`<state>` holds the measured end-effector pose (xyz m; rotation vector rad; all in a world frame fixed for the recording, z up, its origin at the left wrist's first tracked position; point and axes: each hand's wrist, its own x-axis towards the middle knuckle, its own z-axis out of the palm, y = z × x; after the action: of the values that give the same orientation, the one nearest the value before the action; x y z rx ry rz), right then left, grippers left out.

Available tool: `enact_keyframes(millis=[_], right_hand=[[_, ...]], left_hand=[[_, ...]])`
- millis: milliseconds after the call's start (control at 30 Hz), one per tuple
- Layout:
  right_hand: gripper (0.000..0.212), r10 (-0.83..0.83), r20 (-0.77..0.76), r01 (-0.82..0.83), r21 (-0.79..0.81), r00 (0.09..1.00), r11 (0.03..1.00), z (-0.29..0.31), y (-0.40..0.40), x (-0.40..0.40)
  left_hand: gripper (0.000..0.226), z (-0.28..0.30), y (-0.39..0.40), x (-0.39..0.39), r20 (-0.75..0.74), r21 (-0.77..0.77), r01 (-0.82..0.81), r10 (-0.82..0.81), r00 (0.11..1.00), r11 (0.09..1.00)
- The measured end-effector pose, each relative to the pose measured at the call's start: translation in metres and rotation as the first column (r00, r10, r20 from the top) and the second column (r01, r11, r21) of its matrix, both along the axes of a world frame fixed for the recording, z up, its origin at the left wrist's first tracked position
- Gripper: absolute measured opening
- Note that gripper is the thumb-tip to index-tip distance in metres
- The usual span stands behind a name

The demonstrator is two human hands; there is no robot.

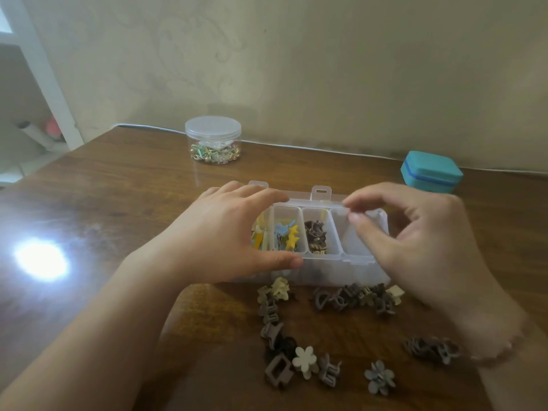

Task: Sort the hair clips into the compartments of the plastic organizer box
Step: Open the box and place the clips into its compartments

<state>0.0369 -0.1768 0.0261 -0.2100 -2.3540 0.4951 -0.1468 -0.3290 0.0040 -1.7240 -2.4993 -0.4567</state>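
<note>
1. Left hand (234, 229) grip spans the organizer box (323, 229), thumb front, fingers back
2. Right hand (415, 232) pinches its far-right rim
3. Loose hair clips (353, 298) lie on the bench (118, 188) nearer me, closest to the right hand

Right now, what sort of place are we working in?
Probably a room at home: a wooden table pushed against a patterned wall, with a clear jar of trinkets and a teal case kept on it.

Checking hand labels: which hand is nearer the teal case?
Right. The right hand works at the organizer box just in front of the teal case; the left hand holds the box's far-left end.
</note>
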Motion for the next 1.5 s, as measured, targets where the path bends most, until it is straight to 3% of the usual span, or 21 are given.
enact_keyframes(millis=[100,200,567,700,833,967,1133,1300,1433,1500], right_hand=[[0.017,0.198,0.198,-0.207,0.027,0.96,0.978,-0.004,-0.014,0.002],[0.022,0.228,0.36,-0.288,0.122,0.905,0.95,-0.014,-0.028,-0.002],[0.035,0.152,0.456,-0.362,0.418,0.877,0.833,-0.028,-0.039,-0.011],[0.018,0.229,0.451,-0.376,0.268,0.862,0.887,-0.024,-0.032,-0.006],[0.012,0.362,0.208,-0.348,-0.102,0.909,0.932,-0.013,-0.018,0.0],[0.011,0.158,-0.142,-0.187,-0.223,0.977,0.957,-0.007,-0.011,-0.003],[0.015,-0.022,-0.071,0.004,-0.248,0.997,0.969,-0.013,-0.002,-0.008],[0.022,-0.017,-0.076,0.009,-0.109,0.997,0.994,-0.007,0.001,0.001],[0.024,-0.083,0.178,0.054,0.164,0.981,0.985,-0.012,-0.001,-0.002],[0.026,-0.074,0.253,0.024,0.194,0.965,0.981,-0.013,-0.003,-0.005]], left_hand=[[0.099,0.0,0.0,0.001,0.007,0.008,0.004,-0.004,1.0,1.0],[0.099,0.0,0.0,0.002,0.002,0.016,-0.002,0.002,1.0,1.0],[0.098,0.002,-0.002,-0.002,0.04,-0.001,0.028,-0.028,0.999,1.0],[0.099,0.002,-0.002,-0.002,0.054,-0.015,0.019,-0.018,0.998,1.0],[0.099,0.002,-0.002,-0.002,0.041,-0.015,0.026,-0.025,0.999,1.0],[0.096,0.003,-0.003,-0.002,0.054,-0.013,0.032,-0.031,0.998,0.999],[0.097,0.003,-0.003,-0.001,0.048,-0.019,0.027,-0.027,0.999,0.999],[0.097,0.004,-0.003,-0.001,0.05,-0.02,0.026,-0.024,0.998,0.999],[0.097,0.004,-0.003,-0.001,0.052,-0.027,0.023,-0.022,0.998,0.999],[0.096,0.004,-0.003,0.0,0.053,-0.028,0.024,-0.022,0.998,0.999]])
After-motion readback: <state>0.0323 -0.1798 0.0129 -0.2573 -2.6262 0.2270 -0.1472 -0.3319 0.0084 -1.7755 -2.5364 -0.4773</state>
